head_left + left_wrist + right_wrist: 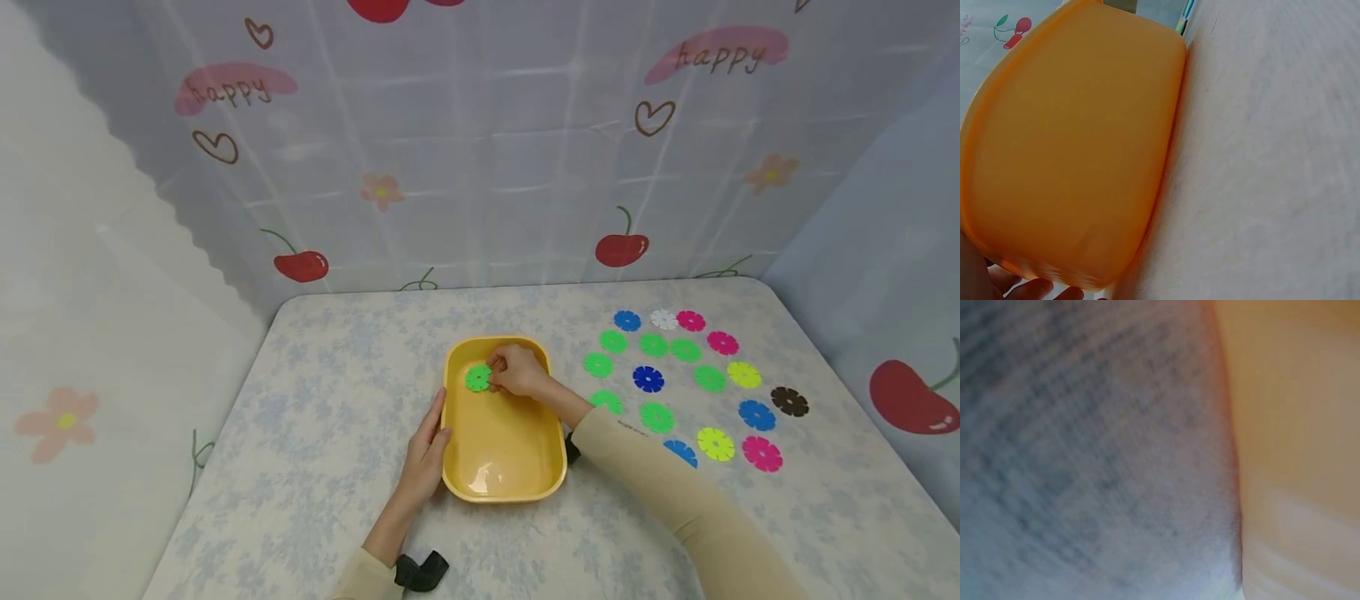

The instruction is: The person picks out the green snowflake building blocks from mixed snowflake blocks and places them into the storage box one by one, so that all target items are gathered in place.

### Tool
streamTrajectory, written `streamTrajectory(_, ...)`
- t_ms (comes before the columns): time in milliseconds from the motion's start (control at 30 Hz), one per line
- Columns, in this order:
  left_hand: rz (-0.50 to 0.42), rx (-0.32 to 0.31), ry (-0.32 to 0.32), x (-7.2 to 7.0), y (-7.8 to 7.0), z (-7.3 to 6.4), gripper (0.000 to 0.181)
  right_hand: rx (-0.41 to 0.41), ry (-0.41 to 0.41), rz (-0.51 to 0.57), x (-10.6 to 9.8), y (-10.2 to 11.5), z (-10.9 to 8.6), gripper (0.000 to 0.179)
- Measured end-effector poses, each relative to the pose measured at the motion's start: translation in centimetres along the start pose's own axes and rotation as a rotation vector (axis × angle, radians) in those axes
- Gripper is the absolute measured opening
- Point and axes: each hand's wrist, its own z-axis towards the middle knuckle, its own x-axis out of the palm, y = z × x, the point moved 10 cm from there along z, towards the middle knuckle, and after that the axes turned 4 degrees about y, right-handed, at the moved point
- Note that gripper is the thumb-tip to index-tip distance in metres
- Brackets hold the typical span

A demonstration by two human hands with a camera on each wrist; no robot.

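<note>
A yellow plastic tray (504, 446) with rounded corners lies on the table. At its left side is my left hand (423, 454), with the thumb at the rim and the fingers along the outer wall. In the left wrist view the tray's outer wall (1075, 144) fills much of the picture, and some fingers (1032, 289) touch its lower end. Inside the tray, near the far end, my right hand (517, 371) pinches a green notched plastic disc (477, 378) by its right edge. The right wrist view shows only blurred table and the tray's side (1297, 425).
Several notched discs lie spread on the table right of the tray, among them a dark blue one (648, 379), a brown one (790, 402) and a pink one (762, 453). Printed curtains (480, 167) hang behind the table and at both sides.
</note>
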Motion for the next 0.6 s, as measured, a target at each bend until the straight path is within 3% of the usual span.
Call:
streamTrajectory(200,-0.021,0.017,-0.001,-0.1,0.2,-0.1,0.056,-0.022,-0.015,-0.045,-0.2,0.5,-0.1,0.024)
streamTrajectory(300,-0.030,0.029,0.001,0.0,0.2,0.0,0.055,-0.092,0.010,0.026,-0.6,1.3,-0.8,0.026)
streamTrajectory(467,-0.028,0.028,-0.008,0.0,0.2,0.0,0.055,-0.231,0.075,0.204,-2.3,3.2,-4.1,0.030)
streamTrajectory(600,-0.024,0.028,-0.013,-0.1,0.2,0.2,0.055,-0.224,0.065,0.239,-4.4,2.5,-7.3,0.029)
